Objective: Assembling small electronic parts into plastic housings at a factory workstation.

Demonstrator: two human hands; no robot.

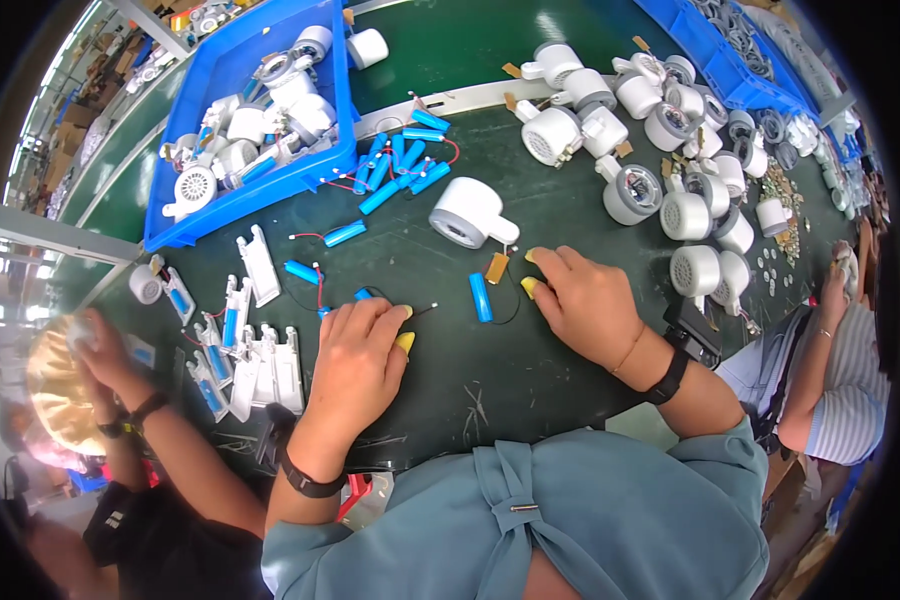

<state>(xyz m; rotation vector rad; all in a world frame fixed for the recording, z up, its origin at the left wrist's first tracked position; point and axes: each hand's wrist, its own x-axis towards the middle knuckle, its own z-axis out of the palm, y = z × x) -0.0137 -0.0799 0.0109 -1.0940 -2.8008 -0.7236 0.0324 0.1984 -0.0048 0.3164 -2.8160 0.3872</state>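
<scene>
My left hand [358, 352] rests low over the bench, thumb and index finger apart. A blue cylindrical battery [363, 294] peeks out beyond its fingers, partly hidden, and a thin wire runs toward a small white connector [434, 306]. To the right, my right hand [582, 308] hovers with thumb and index finger spread and nothing visible between them. Close to those fingertips lie a blue battery [481, 298] with a looped black wire and a small tan pad [497, 267]. Just beyond sits a white round-headed housing [468, 212] with a grey rim and short handle.
A blue tray [253, 205] of white housings stands at the far left, beside loose blue batteries [395, 170]. White handle shells [267, 370] lie left of my left hand. Several housings [687, 217] crowd the right side. Co-workers' arms [185, 440] flank me.
</scene>
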